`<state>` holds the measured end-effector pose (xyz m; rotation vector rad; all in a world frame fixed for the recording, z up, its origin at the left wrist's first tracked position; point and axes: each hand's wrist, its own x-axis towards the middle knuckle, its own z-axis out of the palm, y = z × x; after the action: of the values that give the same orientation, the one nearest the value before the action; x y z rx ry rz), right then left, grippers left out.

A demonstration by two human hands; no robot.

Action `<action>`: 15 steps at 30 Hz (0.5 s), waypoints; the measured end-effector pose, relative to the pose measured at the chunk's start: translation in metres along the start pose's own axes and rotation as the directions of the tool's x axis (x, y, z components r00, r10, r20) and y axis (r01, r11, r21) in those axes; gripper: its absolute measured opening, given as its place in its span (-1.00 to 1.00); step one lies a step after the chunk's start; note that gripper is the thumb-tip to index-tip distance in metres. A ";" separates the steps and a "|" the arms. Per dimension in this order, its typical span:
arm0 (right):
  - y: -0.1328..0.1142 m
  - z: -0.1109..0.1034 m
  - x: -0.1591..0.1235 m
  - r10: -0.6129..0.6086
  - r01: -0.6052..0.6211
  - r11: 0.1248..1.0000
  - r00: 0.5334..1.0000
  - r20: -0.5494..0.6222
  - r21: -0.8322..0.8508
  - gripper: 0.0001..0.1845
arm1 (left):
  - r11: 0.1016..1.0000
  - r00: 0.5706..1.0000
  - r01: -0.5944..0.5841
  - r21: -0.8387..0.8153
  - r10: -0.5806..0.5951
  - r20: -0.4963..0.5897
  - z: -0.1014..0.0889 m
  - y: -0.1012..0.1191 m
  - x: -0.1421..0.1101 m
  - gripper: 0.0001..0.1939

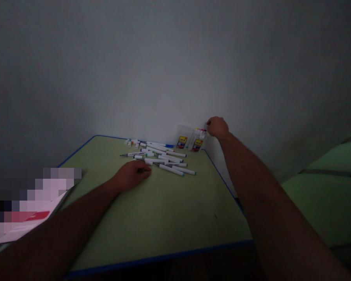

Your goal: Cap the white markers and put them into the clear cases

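Note:
My left hand rests on the table just in front of a loose group of white markers. Its fingers are loosely curved, with a gap at the thumb and nothing visible in it. My right hand is raised by the wall, just right of the top of a clear plastic case. Its fingers are pinched together; whatever they may hold is hidden. A few coloured marker ends show at that case's top. A second clear case stands upright to its left, with a yellow and dark label.
The green table has a blue edge and stands against a grey wall. Several loose marker caps lie at the back left. A pink-white sheet, partly pixelated, is at the left. A green surface lies beyond my right arm.

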<state>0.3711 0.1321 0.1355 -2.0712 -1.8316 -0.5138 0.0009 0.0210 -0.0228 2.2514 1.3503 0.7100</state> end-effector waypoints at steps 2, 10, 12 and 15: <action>-0.005 -0.006 -0.018 0.047 -0.043 0.998 0.993 -0.104 0.040 -0.68 | 1.000 1.000 -0.007 0.006 0.007 -0.007 0.001 -0.001 0.001 -0.68; -0.038 0.010 -0.111 0.048 -0.033 0.978 0.996 -0.070 0.204 -0.73 | 0.999 1.000 -0.030 0.040 0.030 -0.008 -0.002 0.002 0.000 -0.62; -0.050 0.019 -0.130 0.022 -0.016 0.973 1.000 -0.021 0.231 -0.75 | 0.999 1.000 -0.022 0.042 0.022 -0.012 -0.003 0.002 -0.001 -0.62; -0.073 0.029 -0.149 -0.006 -0.006 0.955 0.999 0.041 0.296 -0.77 | 0.999 1.000 -0.015 0.035 0.016 -0.021 -0.005 0.001 -0.004 -0.63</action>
<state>0.2835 0.0242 0.0400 -1.8915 -1.8050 -0.1813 -0.0029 0.0172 -0.0194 2.2903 1.3665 0.7224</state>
